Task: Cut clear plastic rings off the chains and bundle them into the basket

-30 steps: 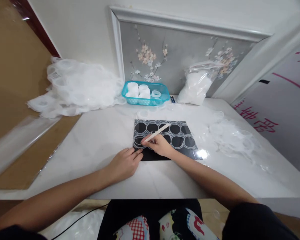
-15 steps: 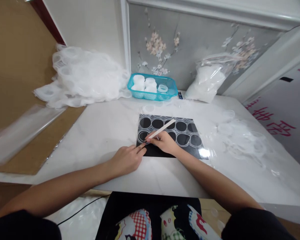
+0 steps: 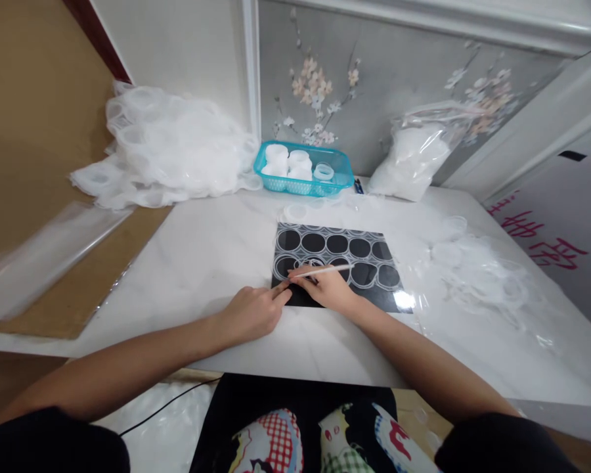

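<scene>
A black sheet printed with rows of white-ringed circles lies flat on the white table. My right hand is closed on a thin pale stick, whose tip rests at the sheet's near left corner. My left hand lies just left of it, fingers curled, with the index fingertip pressed on the sheet's near left edge next to the stick's tip.
A teal basket with white round tubs stands at the back. A heap of clear plastic lids is at the back left, a plastic bag at the back right, and loose clear film to the right.
The stick has dropped from a steep slant to nearly level. My left index finger has slid closer to the stick's tip. The camera view has shifted slightly.
</scene>
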`<action>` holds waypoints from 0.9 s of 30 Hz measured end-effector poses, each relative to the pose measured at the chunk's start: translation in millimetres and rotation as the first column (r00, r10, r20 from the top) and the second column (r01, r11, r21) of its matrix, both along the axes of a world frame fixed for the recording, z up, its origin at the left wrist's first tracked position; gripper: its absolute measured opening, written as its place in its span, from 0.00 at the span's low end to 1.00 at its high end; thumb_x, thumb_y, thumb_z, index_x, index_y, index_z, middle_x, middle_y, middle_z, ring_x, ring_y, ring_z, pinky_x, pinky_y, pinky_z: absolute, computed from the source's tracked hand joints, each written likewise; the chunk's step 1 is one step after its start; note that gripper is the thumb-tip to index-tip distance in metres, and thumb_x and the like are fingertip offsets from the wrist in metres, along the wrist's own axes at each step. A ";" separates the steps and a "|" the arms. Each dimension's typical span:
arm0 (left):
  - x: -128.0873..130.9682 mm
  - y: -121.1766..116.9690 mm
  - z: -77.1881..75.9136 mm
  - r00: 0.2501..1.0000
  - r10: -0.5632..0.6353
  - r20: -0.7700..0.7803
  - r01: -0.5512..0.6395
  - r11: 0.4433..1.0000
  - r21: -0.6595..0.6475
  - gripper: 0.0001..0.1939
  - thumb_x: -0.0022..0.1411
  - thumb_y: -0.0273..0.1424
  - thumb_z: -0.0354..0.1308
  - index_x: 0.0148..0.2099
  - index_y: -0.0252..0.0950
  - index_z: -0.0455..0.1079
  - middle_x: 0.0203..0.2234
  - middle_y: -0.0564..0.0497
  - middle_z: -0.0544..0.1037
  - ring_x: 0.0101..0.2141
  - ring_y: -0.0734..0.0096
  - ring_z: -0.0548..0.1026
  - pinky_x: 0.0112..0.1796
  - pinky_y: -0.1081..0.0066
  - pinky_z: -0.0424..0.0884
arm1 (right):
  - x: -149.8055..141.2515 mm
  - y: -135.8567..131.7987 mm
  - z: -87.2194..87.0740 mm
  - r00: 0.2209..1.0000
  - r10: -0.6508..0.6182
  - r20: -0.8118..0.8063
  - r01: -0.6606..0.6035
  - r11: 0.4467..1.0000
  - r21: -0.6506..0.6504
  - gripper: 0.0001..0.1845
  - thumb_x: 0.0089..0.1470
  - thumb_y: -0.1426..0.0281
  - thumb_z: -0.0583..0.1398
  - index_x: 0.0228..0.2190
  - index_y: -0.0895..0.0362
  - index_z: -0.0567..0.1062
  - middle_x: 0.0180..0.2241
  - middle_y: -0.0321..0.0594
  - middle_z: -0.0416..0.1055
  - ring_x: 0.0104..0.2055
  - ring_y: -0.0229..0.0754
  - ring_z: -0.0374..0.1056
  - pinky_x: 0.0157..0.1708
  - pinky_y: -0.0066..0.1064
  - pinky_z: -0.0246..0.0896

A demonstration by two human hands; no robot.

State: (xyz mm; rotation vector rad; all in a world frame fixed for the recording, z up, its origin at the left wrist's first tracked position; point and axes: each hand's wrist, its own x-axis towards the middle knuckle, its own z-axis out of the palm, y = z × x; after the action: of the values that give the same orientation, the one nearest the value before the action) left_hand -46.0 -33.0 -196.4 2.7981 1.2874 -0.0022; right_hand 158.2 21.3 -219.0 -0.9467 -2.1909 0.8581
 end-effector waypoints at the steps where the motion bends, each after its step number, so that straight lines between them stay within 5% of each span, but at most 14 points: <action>1: 0.2 0.3 1.9 1.000 0.014 0.014 -0.014 1.000 -0.018 0.18 0.60 0.23 0.48 0.52 0.34 0.68 0.54 0.43 0.74 0.36 0.62 0.79 0.29 0.68 0.73 | 0.7 -3.9 -1.6 0.999 0.018 0.045 -0.020 0.999 0.042 0.13 0.62 0.70 0.54 0.40 0.52 0.79 0.43 0.40 0.79 0.44 0.44 0.75 0.43 0.34 0.68; 6: 0.1 2.1 9.6 0.991 0.112 0.072 -0.103 0.987 -0.124 0.22 0.57 0.26 0.51 0.55 0.35 0.67 0.37 0.47 0.81 0.30 0.61 0.79 0.31 0.65 0.73 | 1.4 8.1 4.7 0.967 0.061 0.247 -0.106 0.979 0.171 0.14 0.58 0.72 0.57 0.43 0.54 0.78 0.35 0.43 0.79 0.32 0.43 0.74 0.31 0.31 0.64; 9: -1.5 2.3 8.6 0.982 0.161 0.099 -0.145 0.977 -0.153 0.25 0.55 0.26 0.51 0.56 0.36 0.68 0.36 0.48 0.82 0.29 0.61 0.79 0.32 0.65 0.74 | 4.7 55.1 28.9 0.970 -0.230 0.077 0.211 0.956 0.205 0.12 0.56 0.72 0.56 0.38 0.56 0.79 0.32 0.45 0.78 0.33 0.44 0.73 0.34 0.33 0.64; 11: -3.5 2.3 5.9 0.978 0.157 0.135 -0.137 0.980 -0.145 0.25 0.55 0.24 0.50 0.56 0.36 0.68 0.43 0.47 0.81 0.29 0.63 0.80 0.34 0.65 0.74 | 11.2 86.9 48.9 0.835 -0.525 -0.163 0.546 0.828 0.129 0.14 0.58 0.67 0.55 0.36 0.58 0.79 0.28 0.43 0.77 0.26 0.40 0.69 0.29 0.32 0.63; 13: -5.6 2.9 3.6 0.975 0.139 0.173 -0.116 0.984 -0.139 0.24 0.55 0.24 0.50 0.55 0.36 0.70 0.48 0.47 0.79 0.30 0.65 0.80 0.34 0.66 0.74 | 19.3 102.5 64.9 0.726 -0.617 -0.304 0.641 0.767 -0.026 0.14 0.54 0.63 0.57 0.33 0.60 0.78 0.26 0.42 0.76 0.19 0.35 0.61 0.21 0.29 0.58; 17: -6.0 6.8 10.4 0.926 0.142 0.350 -0.109 0.987 -0.115 0.18 0.59 0.24 0.50 0.50 0.38 0.72 0.41 0.50 0.81 0.31 0.68 0.80 0.36 0.68 0.74 | 28.5 75.3 76.8 0.781 -0.514 -0.355 0.386 0.844 -0.372 0.12 0.46 0.62 0.63 0.29 0.59 0.76 0.27 0.41 0.77 0.16 0.30 0.54 0.16 0.26 0.49; 20: -0.4 14.0 31.6 0.811 0.219 0.543 -0.185 0.976 -0.117 0.22 0.61 0.28 0.53 0.58 0.40 0.65 0.40 0.50 0.79 0.31 0.72 0.78 0.35 0.70 0.74 | 28.3 38.5 81.8 0.846 -0.409 -0.341 0.156 0.802 -0.577 0.13 0.44 0.61 0.65 0.29 0.58 0.76 0.27 0.41 0.77 0.17 0.30 0.54 0.16 0.26 0.48; 24: 15.5 31.3 74.6 0.699 0.095 0.709 -0.131 0.991 -0.003 0.30 0.61 0.32 0.56 0.65 0.38 0.54 0.59 0.41 0.66 0.53 0.62 0.70 0.47 0.63 0.73 | 26.2 14.3 103.3 0.881 -0.273 -0.387 -0.015 0.800 -0.599 0.14 0.45 0.58 0.66 0.29 0.55 0.76 0.26 0.39 0.75 0.20 0.33 0.56 0.19 0.27 0.51; 27: 30.7 44.2 108.3 0.703 0.022 0.711 -0.054 0.998 0.022 0.19 0.61 0.28 0.55 0.56 0.37 0.65 0.51 0.46 0.74 0.51 0.64 0.71 0.49 0.62 0.71 | 27.0 12.4 124.3 0.863 -0.205 -0.462 -0.083 0.845 -0.528 0.14 0.45 0.58 0.67 0.28 0.55 0.78 0.24 0.36 0.73 0.23 0.34 0.61 0.23 0.28 0.56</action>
State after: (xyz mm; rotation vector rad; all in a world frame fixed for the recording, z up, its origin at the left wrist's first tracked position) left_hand -15.3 11.2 -88.0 2.3575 1.1149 1.0175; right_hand 185.1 33.7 -94.7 -0.8974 -1.4760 1.5396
